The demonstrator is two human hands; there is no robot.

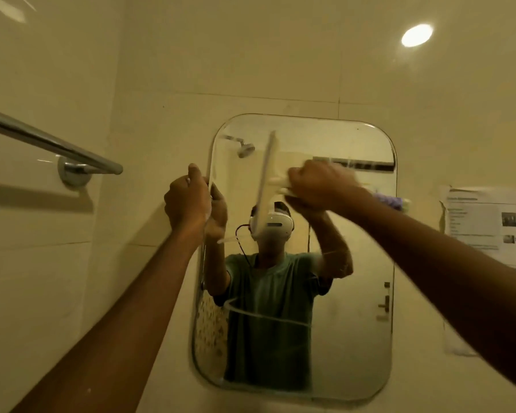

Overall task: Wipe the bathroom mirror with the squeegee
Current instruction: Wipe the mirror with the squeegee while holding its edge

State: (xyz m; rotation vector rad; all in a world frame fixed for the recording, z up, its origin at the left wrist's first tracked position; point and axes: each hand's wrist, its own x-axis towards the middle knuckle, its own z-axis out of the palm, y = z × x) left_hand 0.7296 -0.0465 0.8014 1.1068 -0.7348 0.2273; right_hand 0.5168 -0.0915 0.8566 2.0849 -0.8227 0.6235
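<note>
A rounded rectangular mirror (352, 338) hangs on the tiled wall straight ahead. My right hand (316, 186) is closed on the handle of a pale squeegee (265, 180), whose long blade stands nearly upright against the upper part of the glass, a little blurred. My left hand (188, 198) grips the mirror's left edge at about the same height. Thin streaks of water curve across the lower glass. The mirror reflects a person in a green shirt with both arms raised.
A chrome towel bar (51, 144) juts from the left wall, ending close to my left hand. A printed paper notice (486, 225) is stuck on the wall right of the mirror. A ceiling light (416, 35) glows above right.
</note>
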